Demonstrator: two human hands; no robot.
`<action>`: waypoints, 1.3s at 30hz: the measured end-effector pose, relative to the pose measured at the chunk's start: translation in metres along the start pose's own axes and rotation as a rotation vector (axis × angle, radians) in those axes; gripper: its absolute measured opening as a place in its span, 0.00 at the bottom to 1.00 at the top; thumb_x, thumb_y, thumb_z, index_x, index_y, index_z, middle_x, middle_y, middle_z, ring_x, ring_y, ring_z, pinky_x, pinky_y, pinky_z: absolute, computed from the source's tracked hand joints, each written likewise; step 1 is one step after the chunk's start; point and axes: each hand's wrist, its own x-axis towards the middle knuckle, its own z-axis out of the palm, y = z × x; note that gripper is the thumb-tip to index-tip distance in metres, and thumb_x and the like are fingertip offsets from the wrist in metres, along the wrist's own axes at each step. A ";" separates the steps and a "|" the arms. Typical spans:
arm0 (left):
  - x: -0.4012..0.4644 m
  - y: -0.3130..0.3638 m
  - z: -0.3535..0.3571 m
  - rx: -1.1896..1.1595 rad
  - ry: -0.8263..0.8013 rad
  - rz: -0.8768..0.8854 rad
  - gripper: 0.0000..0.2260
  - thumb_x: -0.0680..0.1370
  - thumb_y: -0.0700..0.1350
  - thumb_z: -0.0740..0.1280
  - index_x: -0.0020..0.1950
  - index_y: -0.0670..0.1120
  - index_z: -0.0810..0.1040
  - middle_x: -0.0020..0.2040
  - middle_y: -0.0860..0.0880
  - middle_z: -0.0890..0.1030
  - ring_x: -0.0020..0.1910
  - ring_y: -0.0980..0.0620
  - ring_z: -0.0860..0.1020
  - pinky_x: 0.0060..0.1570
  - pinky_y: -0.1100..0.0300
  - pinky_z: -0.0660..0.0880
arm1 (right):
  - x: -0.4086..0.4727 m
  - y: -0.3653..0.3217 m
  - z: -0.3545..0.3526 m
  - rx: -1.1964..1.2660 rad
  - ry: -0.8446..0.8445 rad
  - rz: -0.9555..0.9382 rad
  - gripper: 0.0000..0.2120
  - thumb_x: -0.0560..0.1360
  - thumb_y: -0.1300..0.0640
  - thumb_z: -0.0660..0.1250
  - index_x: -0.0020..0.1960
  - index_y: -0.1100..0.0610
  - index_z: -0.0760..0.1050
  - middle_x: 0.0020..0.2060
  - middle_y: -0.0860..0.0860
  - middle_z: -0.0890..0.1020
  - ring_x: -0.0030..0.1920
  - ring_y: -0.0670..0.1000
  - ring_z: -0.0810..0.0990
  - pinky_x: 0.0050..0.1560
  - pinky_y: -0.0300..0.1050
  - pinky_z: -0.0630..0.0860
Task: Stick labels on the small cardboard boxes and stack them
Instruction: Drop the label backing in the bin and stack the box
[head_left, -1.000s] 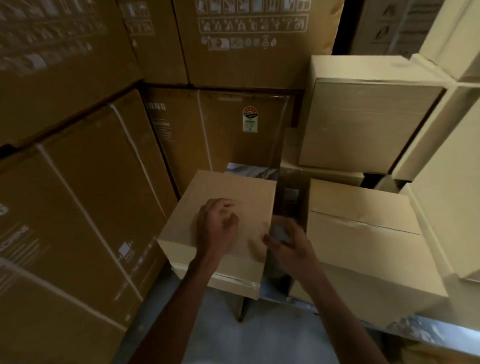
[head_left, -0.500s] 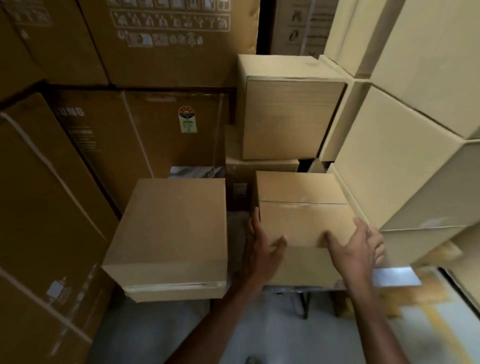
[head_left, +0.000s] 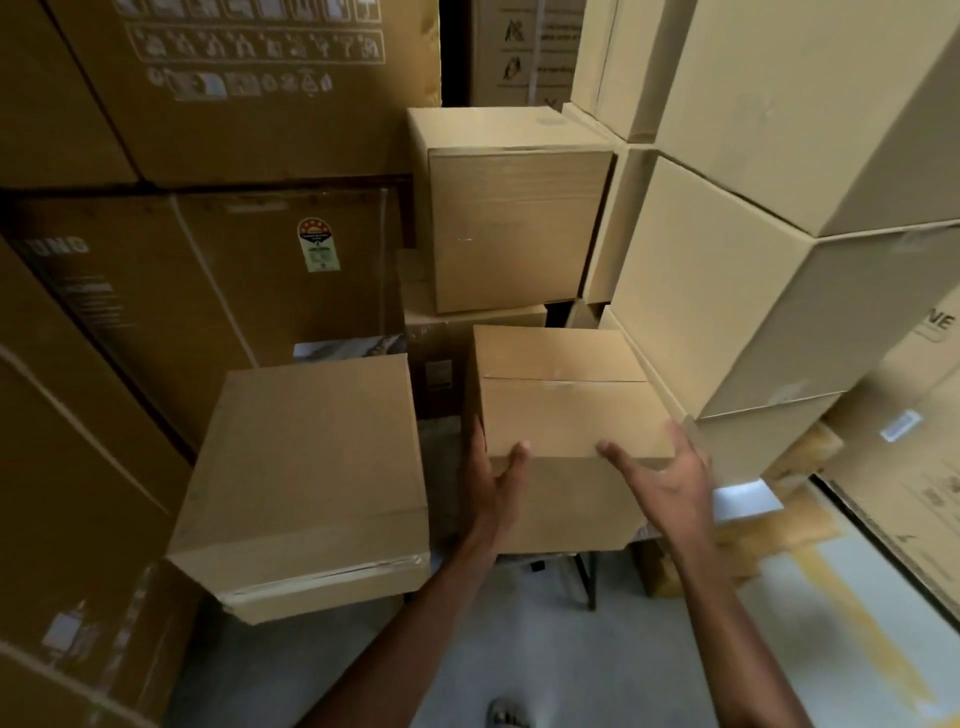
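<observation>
Two big printed cartons (head_left: 208, 270) stand stacked at the left and back, and at least four pale cartons (head_left: 727, 291) are piled at the right; their exact count is hard to tell where they overlap. Between these piles sit three small brown boxes: the rear box (head_left: 514, 218) high at the back, the left box (head_left: 311, 467) with its long axis running away from the camera, and the held box (head_left: 561, 410), seam running left to right, near edge facing the person. A narrow gap separates the two near boxes; bare grey floor (head_left: 519, 649) lies below. The left hand (head_left: 491, 488) grips its near left corner, thumb on top. The right hand (head_left: 670, 483), fingers spread, cups the right side.
</observation>
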 end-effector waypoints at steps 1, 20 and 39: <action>0.000 0.005 -0.002 0.003 0.004 0.013 0.28 0.80 0.51 0.70 0.78 0.50 0.66 0.66 0.51 0.76 0.57 0.59 0.77 0.48 0.72 0.71 | -0.001 -0.001 -0.001 0.003 0.011 0.000 0.54 0.64 0.30 0.77 0.80 0.54 0.63 0.75 0.58 0.67 0.73 0.62 0.69 0.70 0.63 0.71; -0.053 0.105 -0.059 -0.048 0.106 0.380 0.45 0.71 0.60 0.77 0.82 0.52 0.59 0.80 0.53 0.65 0.78 0.57 0.64 0.76 0.49 0.65 | -0.088 -0.088 -0.069 0.181 0.273 -0.326 0.59 0.56 0.28 0.80 0.80 0.49 0.64 0.76 0.50 0.65 0.70 0.49 0.72 0.68 0.51 0.76; -0.046 0.203 -0.204 -0.120 0.406 0.606 0.26 0.73 0.53 0.78 0.70 0.54 0.77 0.60 0.58 0.83 0.59 0.63 0.80 0.61 0.54 0.80 | -0.129 -0.239 -0.052 0.077 0.240 -0.675 0.50 0.64 0.31 0.77 0.78 0.52 0.67 0.74 0.54 0.71 0.73 0.55 0.69 0.71 0.52 0.68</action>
